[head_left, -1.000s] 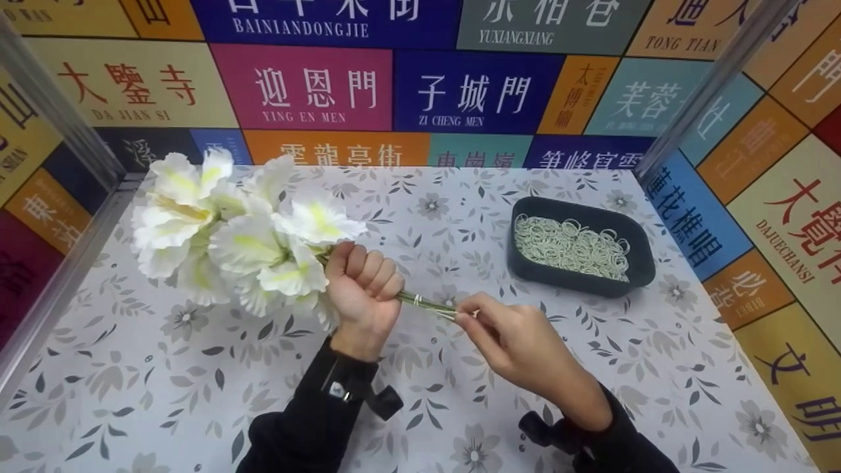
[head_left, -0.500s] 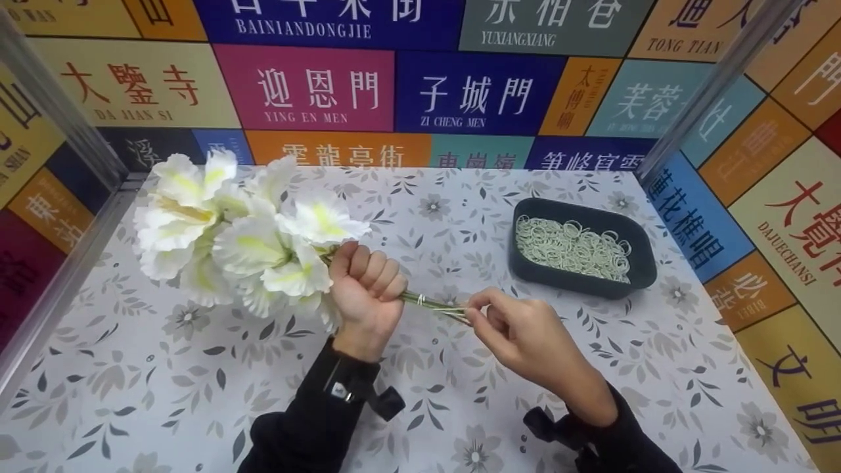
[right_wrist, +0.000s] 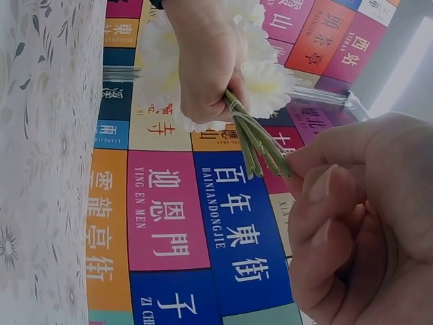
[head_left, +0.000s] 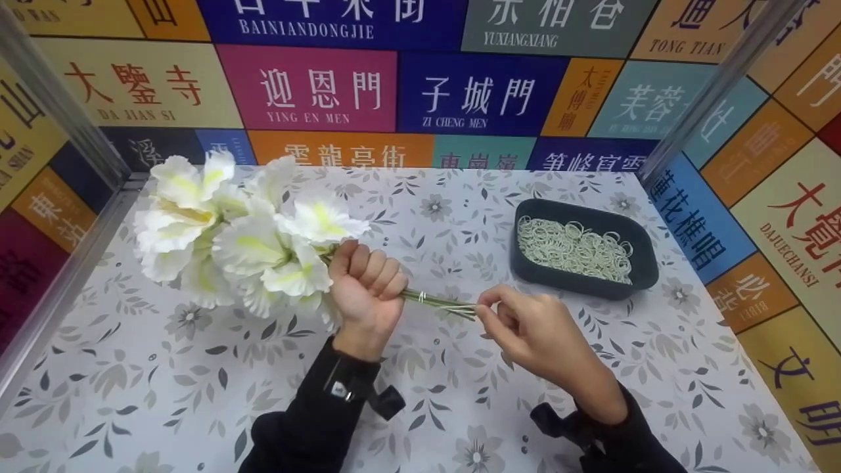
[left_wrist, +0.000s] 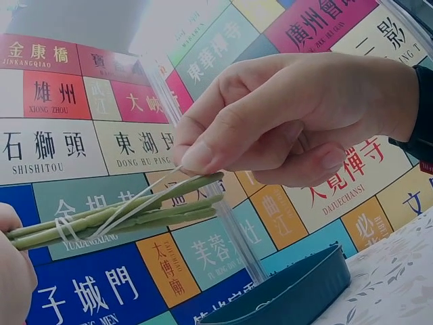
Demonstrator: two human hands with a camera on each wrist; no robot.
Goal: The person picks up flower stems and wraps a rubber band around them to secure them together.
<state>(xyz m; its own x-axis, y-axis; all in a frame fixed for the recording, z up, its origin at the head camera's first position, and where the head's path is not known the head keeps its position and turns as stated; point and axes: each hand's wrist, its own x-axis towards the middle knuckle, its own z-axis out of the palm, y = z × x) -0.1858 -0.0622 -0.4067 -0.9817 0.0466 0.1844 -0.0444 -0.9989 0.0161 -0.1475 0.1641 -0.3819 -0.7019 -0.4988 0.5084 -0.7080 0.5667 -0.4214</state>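
In the head view my left hand (head_left: 368, 289) grips a bunch of white artificial flowers (head_left: 253, 246) by the stems, with the blooms lying to its left. The green stems (left_wrist: 142, 218) stick out past the fist, and a pale rubber band is wound around them near it. My right hand (head_left: 542, 332) pinches a loop of the rubber band (head_left: 463, 306) between thumb and forefinger, drawn taut toward the cut ends. In the right wrist view the stem ends (right_wrist: 256, 166) fan out slightly beside these fingertips; the other right fingers are curled in.
A dark tub (head_left: 581, 284) holding many pale rubber bands (head_left: 568, 253) stands at the back right of the table, beyond my right hand. The table has a floral cover (head_left: 447, 407). Colourful printed panels (head_left: 309, 85) enclose the back and sides.
My right hand has moved a little to the right, drawing the rubber band along to the stem ends. The left hand keeps its grip on the stems, almost unmoved.
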